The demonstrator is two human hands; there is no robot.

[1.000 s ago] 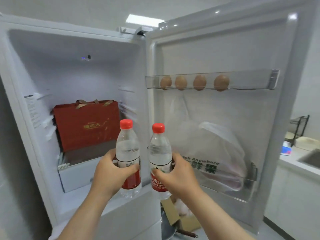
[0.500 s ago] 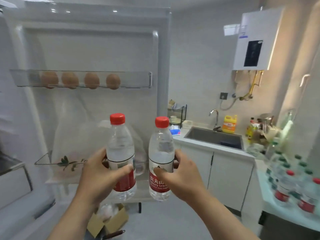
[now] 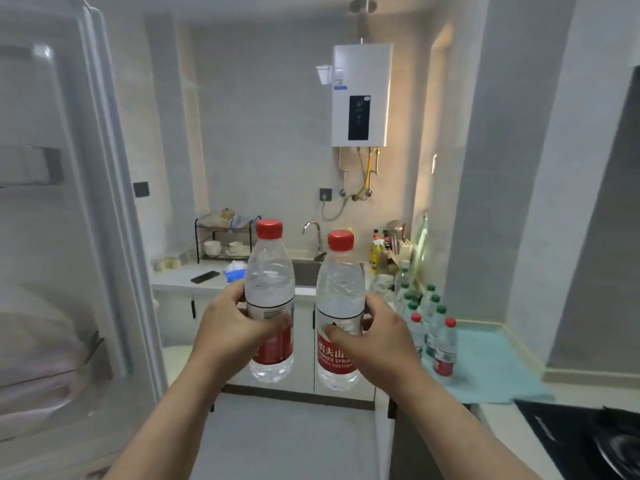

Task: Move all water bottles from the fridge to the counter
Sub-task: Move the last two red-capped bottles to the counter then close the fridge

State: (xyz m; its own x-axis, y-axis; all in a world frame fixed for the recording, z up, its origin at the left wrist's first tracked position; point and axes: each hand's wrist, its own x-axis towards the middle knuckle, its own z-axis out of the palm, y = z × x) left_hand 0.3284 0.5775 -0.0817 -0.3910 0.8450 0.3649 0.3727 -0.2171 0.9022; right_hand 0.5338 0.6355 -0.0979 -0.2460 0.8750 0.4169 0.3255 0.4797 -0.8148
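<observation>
left hand [image 3: 235,327] clasps left bottle [image 3: 270,285], right hand [image 3: 377,341] clasps right bottle [image 3: 341,289], both upright; bench [image 3: 497,419] front-right, nearer right hand.

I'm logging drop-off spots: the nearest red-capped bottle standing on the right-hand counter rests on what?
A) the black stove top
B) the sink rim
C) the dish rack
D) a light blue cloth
D: the set-down bottle stands upright on the light blue cloth, short of the stove top. The left hand grips the left bottle and the right hand grips the right bottle.
</observation>
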